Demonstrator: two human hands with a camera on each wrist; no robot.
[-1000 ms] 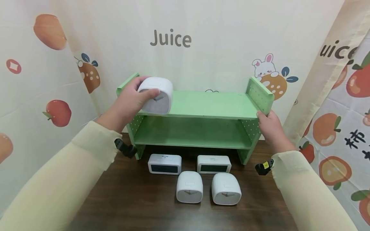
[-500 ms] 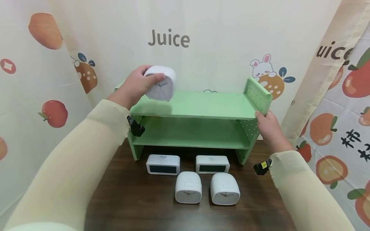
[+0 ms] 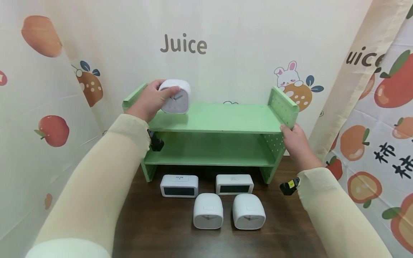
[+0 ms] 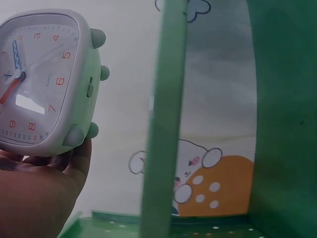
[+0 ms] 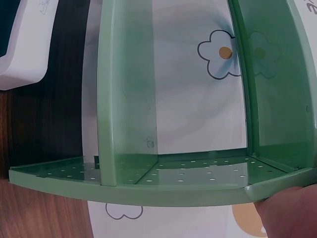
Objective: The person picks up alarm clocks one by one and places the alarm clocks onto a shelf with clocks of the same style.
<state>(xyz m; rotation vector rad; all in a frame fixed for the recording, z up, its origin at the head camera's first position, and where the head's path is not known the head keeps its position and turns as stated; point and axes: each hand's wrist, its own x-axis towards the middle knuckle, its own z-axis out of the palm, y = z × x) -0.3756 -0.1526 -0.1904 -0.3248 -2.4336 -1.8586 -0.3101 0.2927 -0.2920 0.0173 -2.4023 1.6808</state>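
My left hand point(image 3: 149, 101) grips a white analog alarm clock point(image 3: 176, 104) with the thumb across its face. The clock is upright, close over the left part of the top board of the green shelf point(image 3: 222, 117). In the left wrist view the clock point(image 4: 74, 99) shows orange numerals, a blue hand and small rounded feet, with the fingers point(image 4: 74, 171) beneath it. My right hand point(image 3: 297, 141) holds the front edge of the shelf's right side panel, the thumb at the top board's level. In the right wrist view part of that hand point(image 5: 292, 213) is at the panel's edge.
Below the shelf's front stand two white digital clocks, a left one point(image 3: 179, 186) and a right one point(image 3: 234, 184). Before them are two rounded white analog clocks, a left one point(image 3: 208, 211) and a right one point(image 3: 248, 212), on the dark wooden table point(image 3: 161, 233). A fruit-print curtain point(image 3: 232, 53) hangs behind.
My left hand raised the clock from the left front of the shelf, then brought it back and slightly down over the top board. The right hand stays on the side panel.
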